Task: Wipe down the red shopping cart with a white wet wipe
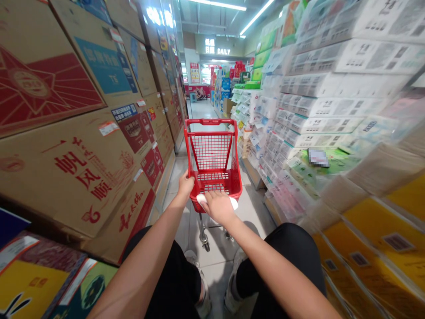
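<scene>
A small red shopping cart [212, 153] stands in the aisle right in front of me, its mesh basket empty. My left hand [186, 184] is wrapped round the left end of the cart's handle. My right hand [219, 207] is closed over the white handle bar [234, 203] at the near edge of the cart. Below the arms show my legs in black shorts and my light shoes on the tiled floor.
Stacked cardboard boxes [76, 133] with red and blue print wall the left side. Shelves of white and green tissue packs [315, 102] and yellow packs [381, 239] line the right. The narrow tiled aisle [199, 108] runs ahead toward a "DAILY" sign [223, 51].
</scene>
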Action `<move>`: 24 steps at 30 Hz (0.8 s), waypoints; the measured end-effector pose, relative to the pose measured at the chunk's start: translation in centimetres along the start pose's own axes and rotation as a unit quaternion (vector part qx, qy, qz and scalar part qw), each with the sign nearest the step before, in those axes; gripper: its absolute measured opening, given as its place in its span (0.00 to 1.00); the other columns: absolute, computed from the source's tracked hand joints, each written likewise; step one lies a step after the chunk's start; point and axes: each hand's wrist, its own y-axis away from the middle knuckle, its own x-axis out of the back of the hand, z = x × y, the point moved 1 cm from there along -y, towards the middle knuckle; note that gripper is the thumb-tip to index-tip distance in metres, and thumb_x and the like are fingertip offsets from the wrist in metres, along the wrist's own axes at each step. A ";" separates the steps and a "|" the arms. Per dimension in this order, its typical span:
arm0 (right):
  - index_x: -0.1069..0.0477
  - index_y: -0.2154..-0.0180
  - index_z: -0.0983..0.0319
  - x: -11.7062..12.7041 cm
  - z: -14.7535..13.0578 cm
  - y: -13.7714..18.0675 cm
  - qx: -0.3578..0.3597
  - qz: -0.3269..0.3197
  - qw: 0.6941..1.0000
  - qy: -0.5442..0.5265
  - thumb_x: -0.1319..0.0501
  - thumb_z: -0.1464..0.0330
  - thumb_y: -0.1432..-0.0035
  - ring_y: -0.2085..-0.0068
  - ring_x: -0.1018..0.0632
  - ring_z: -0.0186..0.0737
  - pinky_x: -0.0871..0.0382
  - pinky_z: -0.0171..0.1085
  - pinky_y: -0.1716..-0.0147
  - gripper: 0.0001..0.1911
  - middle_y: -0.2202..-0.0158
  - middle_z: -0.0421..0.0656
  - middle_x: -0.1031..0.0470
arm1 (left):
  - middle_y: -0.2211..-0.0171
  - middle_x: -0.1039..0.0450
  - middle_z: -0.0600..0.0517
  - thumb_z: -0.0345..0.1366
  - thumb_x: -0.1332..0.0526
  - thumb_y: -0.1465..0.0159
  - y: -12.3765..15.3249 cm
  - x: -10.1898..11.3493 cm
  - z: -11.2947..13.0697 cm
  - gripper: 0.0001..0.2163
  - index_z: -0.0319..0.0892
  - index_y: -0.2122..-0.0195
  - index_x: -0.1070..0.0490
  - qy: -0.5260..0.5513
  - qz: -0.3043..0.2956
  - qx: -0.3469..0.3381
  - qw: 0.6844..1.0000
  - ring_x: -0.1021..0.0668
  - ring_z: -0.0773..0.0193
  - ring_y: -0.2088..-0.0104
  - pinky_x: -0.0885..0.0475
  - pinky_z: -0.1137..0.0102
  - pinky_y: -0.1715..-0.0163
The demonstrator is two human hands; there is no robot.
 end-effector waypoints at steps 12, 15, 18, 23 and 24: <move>0.30 0.58 0.62 1.3 6.7 2.5 0.048 -0.012 0.998 0.044 0.51 0.57 0.28 0.57 0.28 0.44 0.44 0.41 0.57 0.19 0.59 0.48 0.24 | 0.67 0.20 0.50 0.27 0.40 0.51 -0.4 0.4 0.5 0.29 0.41 0.45 0.25 -0.036 0.006 0.017 0.999 0.22 0.64 0.71 0.27 0.71 0.67; 0.30 0.57 0.62 0.9 5.8 1.5 0.060 -0.034 0.996 0.054 0.51 0.58 0.27 0.56 0.26 0.44 0.43 0.41 0.57 0.17 0.58 0.49 0.23 | 0.63 0.19 0.49 0.27 0.39 0.51 -0.4 0.0 0.4 0.24 0.41 0.51 0.22 -0.059 0.043 -0.046 0.996 0.20 0.58 0.60 0.26 0.68 0.58; 0.31 0.56 0.62 0.3 4.0 0.1 0.079 -0.051 0.994 0.055 0.51 0.60 0.27 0.55 0.25 0.45 0.40 0.40 0.56 0.15 0.57 0.48 0.22 | 0.62 0.19 0.49 0.28 0.38 0.49 -0.2 -0.8 0.3 0.19 0.42 0.55 0.21 -0.082 0.059 -0.075 0.992 0.20 0.55 0.56 0.27 0.67 0.55; 0.31 0.54 0.62 -0.3 1.0 -1.7 0.079 -0.058 0.995 0.033 0.49 0.60 0.28 0.56 0.23 0.45 0.36 0.40 0.58 0.14 0.56 0.49 0.22 | 0.63 0.19 0.51 0.29 0.39 0.48 0.4 -1.9 0.1 0.19 0.42 0.55 0.22 -0.089 0.070 -0.075 0.991 0.21 0.57 0.57 0.27 0.69 0.56; 0.31 0.54 0.62 -0.3 0.8 -1.8 0.081 -0.058 0.995 0.028 0.50 0.59 0.27 0.56 0.23 0.45 0.36 0.39 0.58 0.15 0.56 0.49 0.21 | 0.63 0.19 0.51 0.29 0.40 0.48 0.4 -1.9 0.1 0.19 0.42 0.55 0.22 -0.090 0.067 -0.075 0.991 0.21 0.57 0.57 0.27 0.69 0.57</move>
